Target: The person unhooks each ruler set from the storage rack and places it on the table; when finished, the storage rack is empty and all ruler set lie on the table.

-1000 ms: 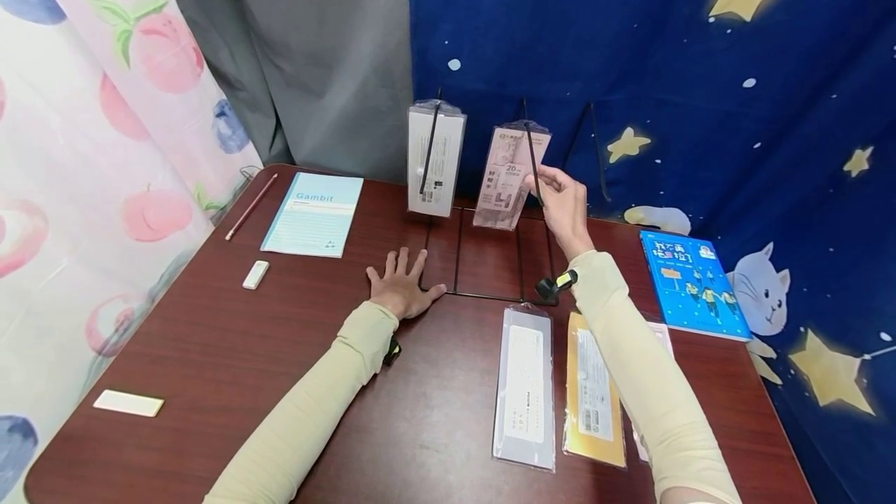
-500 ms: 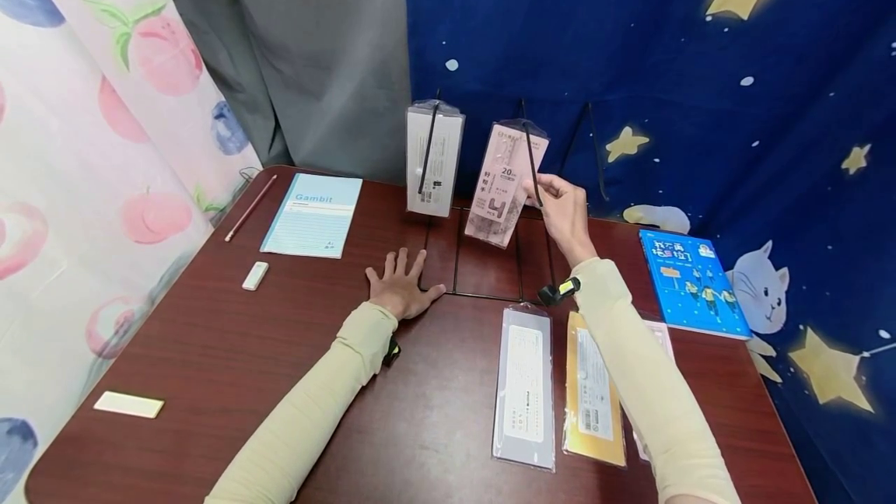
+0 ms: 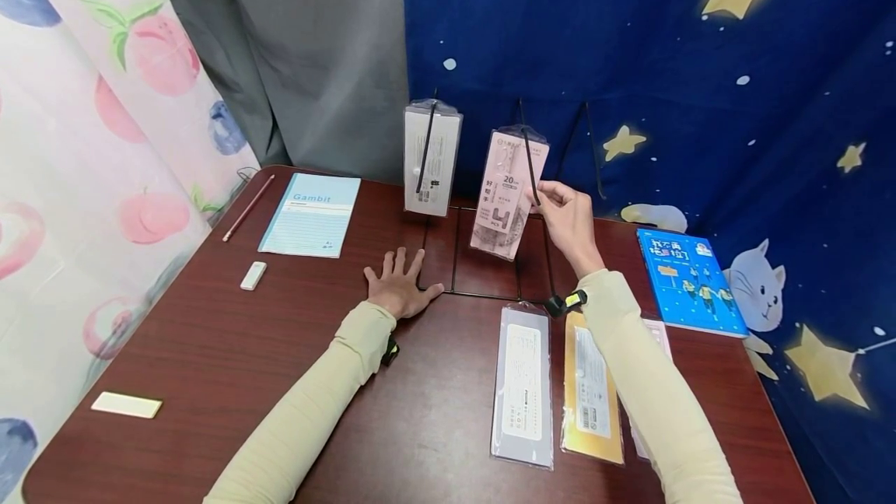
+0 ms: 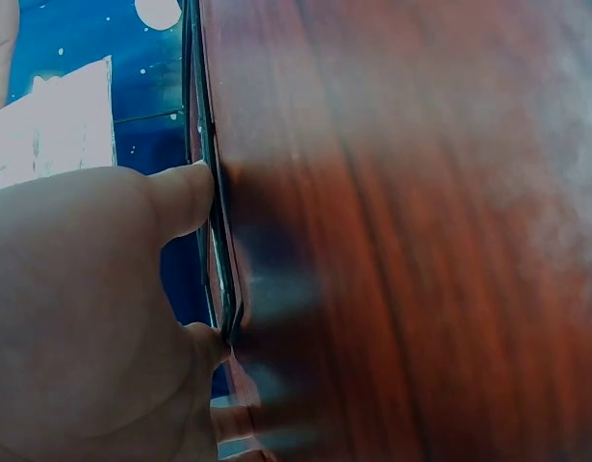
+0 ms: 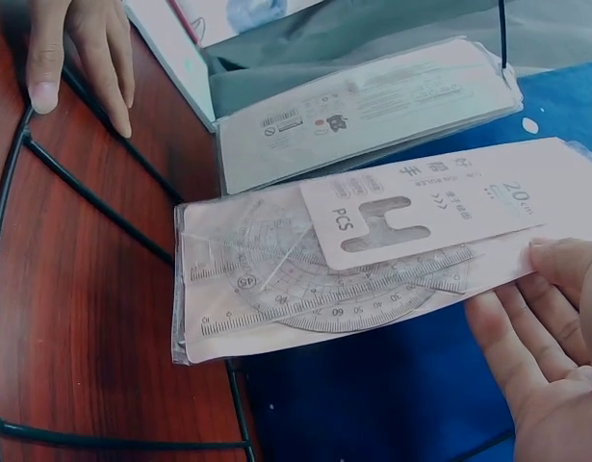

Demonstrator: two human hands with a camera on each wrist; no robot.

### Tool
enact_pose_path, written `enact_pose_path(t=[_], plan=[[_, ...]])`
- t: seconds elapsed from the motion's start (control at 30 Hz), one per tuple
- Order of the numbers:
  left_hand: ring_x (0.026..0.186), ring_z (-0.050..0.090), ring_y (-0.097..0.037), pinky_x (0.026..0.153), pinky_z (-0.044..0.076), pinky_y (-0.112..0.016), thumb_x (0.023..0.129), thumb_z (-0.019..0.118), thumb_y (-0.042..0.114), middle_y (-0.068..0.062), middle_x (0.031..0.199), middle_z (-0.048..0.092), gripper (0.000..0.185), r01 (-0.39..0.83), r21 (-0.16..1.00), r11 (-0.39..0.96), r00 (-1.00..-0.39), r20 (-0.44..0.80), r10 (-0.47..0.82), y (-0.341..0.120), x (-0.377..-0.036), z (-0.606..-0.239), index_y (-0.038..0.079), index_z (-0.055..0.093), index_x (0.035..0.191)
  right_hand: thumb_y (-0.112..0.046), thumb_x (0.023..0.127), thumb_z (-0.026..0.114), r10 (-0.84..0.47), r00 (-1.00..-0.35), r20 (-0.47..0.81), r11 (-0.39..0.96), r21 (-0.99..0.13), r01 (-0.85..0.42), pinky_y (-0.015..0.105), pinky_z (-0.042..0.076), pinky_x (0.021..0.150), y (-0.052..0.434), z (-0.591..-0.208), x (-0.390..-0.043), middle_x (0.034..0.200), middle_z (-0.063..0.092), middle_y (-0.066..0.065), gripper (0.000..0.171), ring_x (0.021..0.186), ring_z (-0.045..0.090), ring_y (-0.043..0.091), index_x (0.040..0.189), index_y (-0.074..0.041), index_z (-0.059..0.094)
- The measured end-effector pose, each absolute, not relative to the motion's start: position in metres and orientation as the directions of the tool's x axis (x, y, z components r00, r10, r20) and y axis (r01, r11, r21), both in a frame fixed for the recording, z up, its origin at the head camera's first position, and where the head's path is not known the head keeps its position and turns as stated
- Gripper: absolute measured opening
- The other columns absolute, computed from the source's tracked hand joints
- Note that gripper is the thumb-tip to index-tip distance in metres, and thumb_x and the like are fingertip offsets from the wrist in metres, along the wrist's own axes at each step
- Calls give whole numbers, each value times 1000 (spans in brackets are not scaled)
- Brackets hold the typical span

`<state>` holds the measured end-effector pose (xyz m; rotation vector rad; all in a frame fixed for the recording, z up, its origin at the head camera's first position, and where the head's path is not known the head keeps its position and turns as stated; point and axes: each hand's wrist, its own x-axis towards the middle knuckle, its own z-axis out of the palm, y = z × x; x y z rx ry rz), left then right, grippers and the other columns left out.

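Observation:
A pink packet of clear rulers and a protractor (image 3: 500,201) hangs from the middle hook of a black wire rack (image 3: 490,297). My right hand (image 3: 568,224) pinches its right edge; in the right wrist view the thumb lies on the front of the ruler set (image 5: 344,260) and the fingers are partly behind. On the left hook hangs a white-backed packet (image 3: 432,162). My left hand (image 3: 399,286) rests on the table with fingers spread, touching the rack's base corner. In the left wrist view, the thumb of that hand (image 4: 93,308) meets the dark rod.
A grey packet (image 3: 521,387) and a yellow packet (image 3: 591,387) lie in front of the rack; a pink one is partly under my right sleeve. A blue book (image 3: 691,282) lies right. Left are a notebook (image 3: 310,216), a pencil (image 3: 248,208) and two small white blocks.
The pink packet's lower end has come down, and its printed front shows more clearly. My right hand, still on its edge, has moved slightly down. The left hand stays put.

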<state>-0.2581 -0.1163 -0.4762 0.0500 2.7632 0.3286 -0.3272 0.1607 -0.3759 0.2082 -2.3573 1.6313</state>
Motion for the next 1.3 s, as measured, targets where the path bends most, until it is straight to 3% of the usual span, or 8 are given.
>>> enact_pose_path(t=[0.2,0.53,0.8,0.9,1.13,1.3], plan=[[163,4,-38,123,9,-74,102,39,69,-16,176,6,85,0,256,967,-945,-317,84,-117,-253,-471,26,9,169,-25,97,75,18,-955,298,399,-878,-266,10,52,72,163,-377,-321,107,77,24,32,73,73,6,114,2,77],[163,5,-38,123,9,-74,103,40,68,-16,176,7,84,3,253,968,-946,-314,85,-116,-253,-470,26,10,169,-29,97,75,12,-950,313,417,-865,-279,13,49,66,164,-379,-309,103,78,19,33,81,77,16,114,-1,76],[164,2,-37,124,7,-73,103,37,68,-15,176,3,84,-4,241,970,-941,-330,78,-115,-253,-471,26,6,169,-26,99,73,2,-954,300,379,-883,-277,12,49,67,163,-380,-304,104,76,27,33,73,70,-6,115,3,75],[163,4,-37,123,9,-73,103,39,69,-15,176,6,84,0,247,969,-945,-316,81,-115,-253,-470,26,9,169,-23,99,73,2,-954,301,361,-890,-280,13,53,70,163,-381,-300,102,77,25,31,73,72,-1,115,4,75],[164,2,-36,124,7,-73,103,37,68,-15,176,3,83,-7,246,969,-938,-338,79,-115,-255,-470,26,7,169,-23,98,73,11,-953,302,333,-900,-282,15,57,75,165,-383,-290,92,78,1,31,78,75,9,115,4,75],[164,2,-37,124,7,-73,103,39,68,-15,176,3,84,-6,237,971,-938,-338,77,-115,-255,-471,26,7,169,-25,99,73,7,-950,311,354,-889,-289,16,57,75,168,-385,-285,98,77,14,32,83,76,22,114,2,75]])
